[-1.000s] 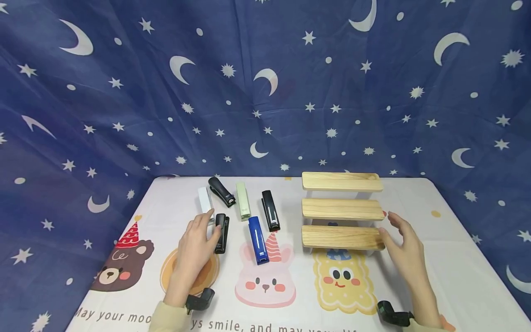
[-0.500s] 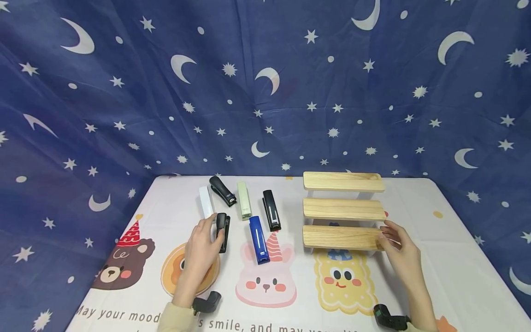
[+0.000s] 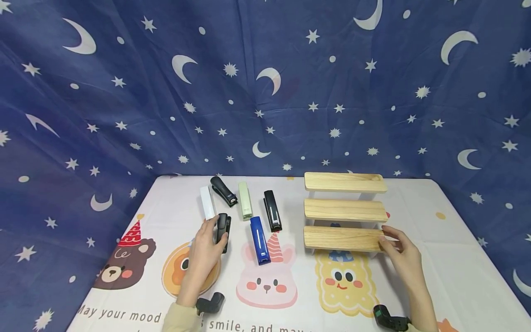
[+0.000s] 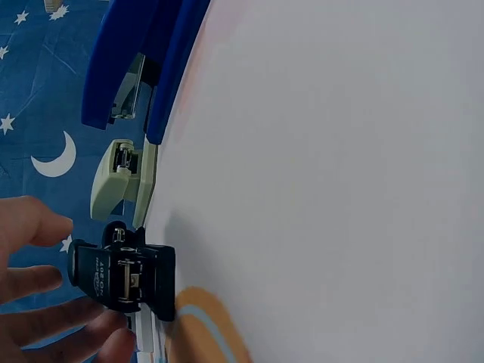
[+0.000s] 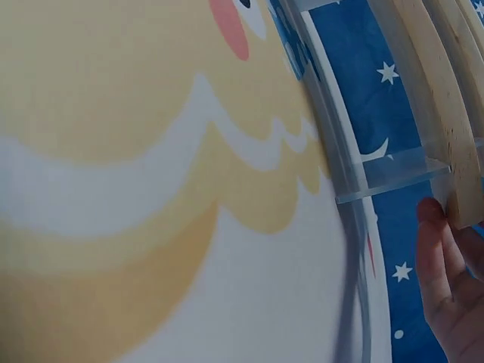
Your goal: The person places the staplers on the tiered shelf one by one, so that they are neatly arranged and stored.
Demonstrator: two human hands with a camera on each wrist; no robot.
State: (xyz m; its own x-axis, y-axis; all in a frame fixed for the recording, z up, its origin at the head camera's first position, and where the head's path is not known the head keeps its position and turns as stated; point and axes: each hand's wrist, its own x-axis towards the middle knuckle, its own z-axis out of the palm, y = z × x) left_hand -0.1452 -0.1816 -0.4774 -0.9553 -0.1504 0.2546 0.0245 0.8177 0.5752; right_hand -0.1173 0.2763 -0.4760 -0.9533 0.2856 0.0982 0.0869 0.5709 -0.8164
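Note:
My left hand (image 3: 203, 251) is at a black stapler (image 3: 222, 226), fingers along its left side and thumb over its right. In the left wrist view a small gap shows between the thumb and this stapler (image 4: 125, 276); some fingers pass behind it. Just beyond lies a white stapler (image 3: 208, 203), its near end partly hidden by the fingers. My right hand (image 3: 402, 256) pinches the right end of the lowest board on a three-tier wooden stand (image 3: 342, 238). In the right wrist view fingertips (image 5: 431, 210) meet the board's end beside a clear plastic support (image 5: 393, 181).
Beyond the left hand lie another black stapler (image 3: 224, 192) and a pale green one (image 3: 244, 201). A glossy black stapler (image 3: 272, 211) and a blue stapler (image 3: 260, 240) lie between the hands. A starry blue curtain (image 3: 298, 92) hangs behind the table.
My left hand has moved slightly right, bringing its thumb over the black stapler. My right hand has come in to the stand and now pinches its lowest board's end.

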